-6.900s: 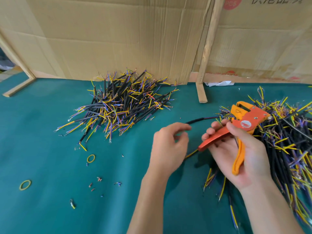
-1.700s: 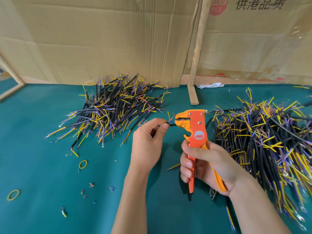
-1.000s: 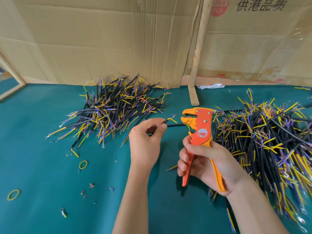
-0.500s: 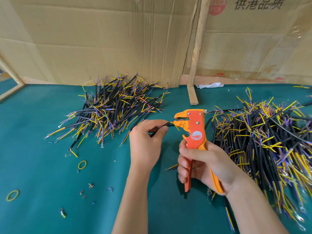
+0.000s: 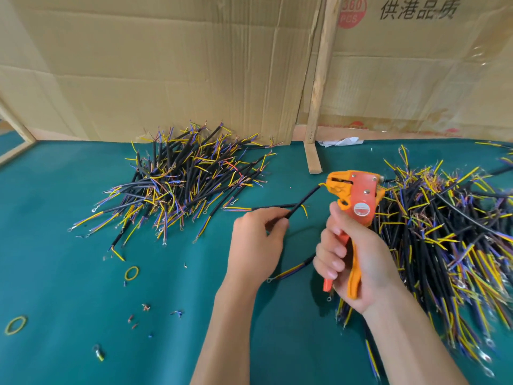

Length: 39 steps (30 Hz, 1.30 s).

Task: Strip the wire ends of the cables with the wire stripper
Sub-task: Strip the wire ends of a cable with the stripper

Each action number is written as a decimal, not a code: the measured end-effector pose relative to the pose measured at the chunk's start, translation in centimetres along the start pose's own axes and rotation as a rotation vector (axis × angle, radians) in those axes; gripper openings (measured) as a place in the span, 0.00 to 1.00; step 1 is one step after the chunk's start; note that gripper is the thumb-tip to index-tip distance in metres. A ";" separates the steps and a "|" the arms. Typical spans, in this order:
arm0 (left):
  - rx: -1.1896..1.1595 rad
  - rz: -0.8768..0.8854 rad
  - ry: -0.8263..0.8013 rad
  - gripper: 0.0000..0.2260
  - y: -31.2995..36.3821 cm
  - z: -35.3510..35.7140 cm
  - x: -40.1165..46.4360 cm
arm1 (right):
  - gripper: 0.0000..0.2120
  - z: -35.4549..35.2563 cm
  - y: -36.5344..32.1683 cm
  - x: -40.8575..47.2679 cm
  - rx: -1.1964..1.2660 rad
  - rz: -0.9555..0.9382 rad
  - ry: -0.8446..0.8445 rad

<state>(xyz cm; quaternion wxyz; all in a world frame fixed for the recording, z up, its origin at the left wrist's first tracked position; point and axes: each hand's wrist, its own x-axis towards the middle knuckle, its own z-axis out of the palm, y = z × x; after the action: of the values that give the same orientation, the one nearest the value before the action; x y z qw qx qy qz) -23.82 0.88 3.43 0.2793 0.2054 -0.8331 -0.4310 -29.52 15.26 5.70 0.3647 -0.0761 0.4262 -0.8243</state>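
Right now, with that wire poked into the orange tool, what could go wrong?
1. The left hand pinches the thin black cable well back from the orange wire stripper, so its yellow wire end might slip out or bend.
2. The right hand works beside the big heap of black cables; loose ends could snag the handles.

Two yellow rubber bands (image 5: pixel 131 273) lie toward the green surface's (image 5: pixel 55 273) left edge, with small insulation scraps (image 5: pixel 145 307) near them. Cardboard sheets (image 5: pixel 166 65) and a wooden post (image 5: pixel 319 87) stand along its far edge, crumpled white paper (image 5: pixel 342 141) at their foot.
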 end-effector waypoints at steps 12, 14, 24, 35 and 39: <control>0.506 -0.084 -0.079 0.19 -1.8 -0.9 0.1 | 0.25 0.0 1.3 0.3 0.220 0.084 -0.289; 0.518 -0.104 -0.008 0.16 -1.6 -0.7 0.0 | 0.25 0.7 1.9 0.3 0.178 0.126 -0.231; 0.221 -0.071 0.250 0.04 -1.6 -1.6 0.3 | 0.24 -0.9 0.4 1.3 0.280 -0.042 0.140; -0.478 -0.112 0.062 0.10 -0.7 -1.7 0.4 | 0.37 -1.6 0.0 0.8 0.221 -0.094 -0.041; -0.480 -0.116 -0.003 0.11 -0.7 -1.7 0.3 | 0.35 -2.0 -0.3 0.7 0.253 -0.128 -0.047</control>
<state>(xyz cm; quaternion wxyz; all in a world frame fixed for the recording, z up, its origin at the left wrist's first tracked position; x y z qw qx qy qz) -22.89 -0.77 3.73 0.2938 0.1799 -0.6943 -0.6319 -31.07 16.24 4.58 0.3282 -0.0759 0.3042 -0.8910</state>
